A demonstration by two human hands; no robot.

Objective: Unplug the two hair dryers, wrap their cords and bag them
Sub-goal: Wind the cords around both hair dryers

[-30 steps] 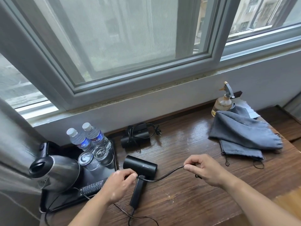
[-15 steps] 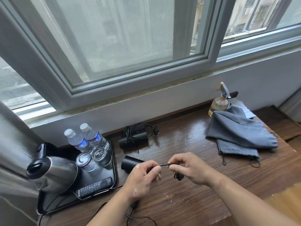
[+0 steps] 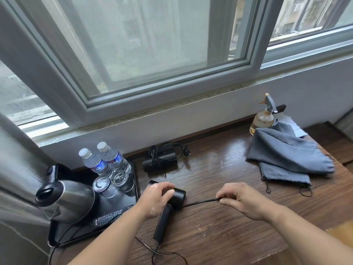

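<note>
Black plastic makes up the dryer (image 3: 178, 197), which is laid on the wooden desk (image 3: 219, 236) just right of the tray (image 3: 124, 200). Its barrel is pointed right and its handle is angled toward the near edge. The barrel is gripped from above by the left hand (image 3: 156, 199), with the fingers curled over it. A black cord (image 3: 200, 202) is pinched between thumb and fingers of the right hand (image 3: 242, 202), to the right of the dryer, and is drawn fairly straight from behind the barrel to that hand. More cord is seen leaving the handle's foot and looping at the near edge of the desk.

A second dryer (image 3: 160, 160), with cord wound round it and its plug lying at its right, is set against the wall behind the first, apart from both hands. Two grey cloth bags (image 3: 286, 155) are piled at the right end of the desk with drawstrings trailing, well apart from both dryers. A spray bottle (image 3: 262, 119) is stood just behind them. On the tray are kept a steel kettle (image 3: 66, 201), two water bottles (image 3: 107, 162), two glasses (image 3: 110, 182) and a remote (image 3: 108, 219).
</note>
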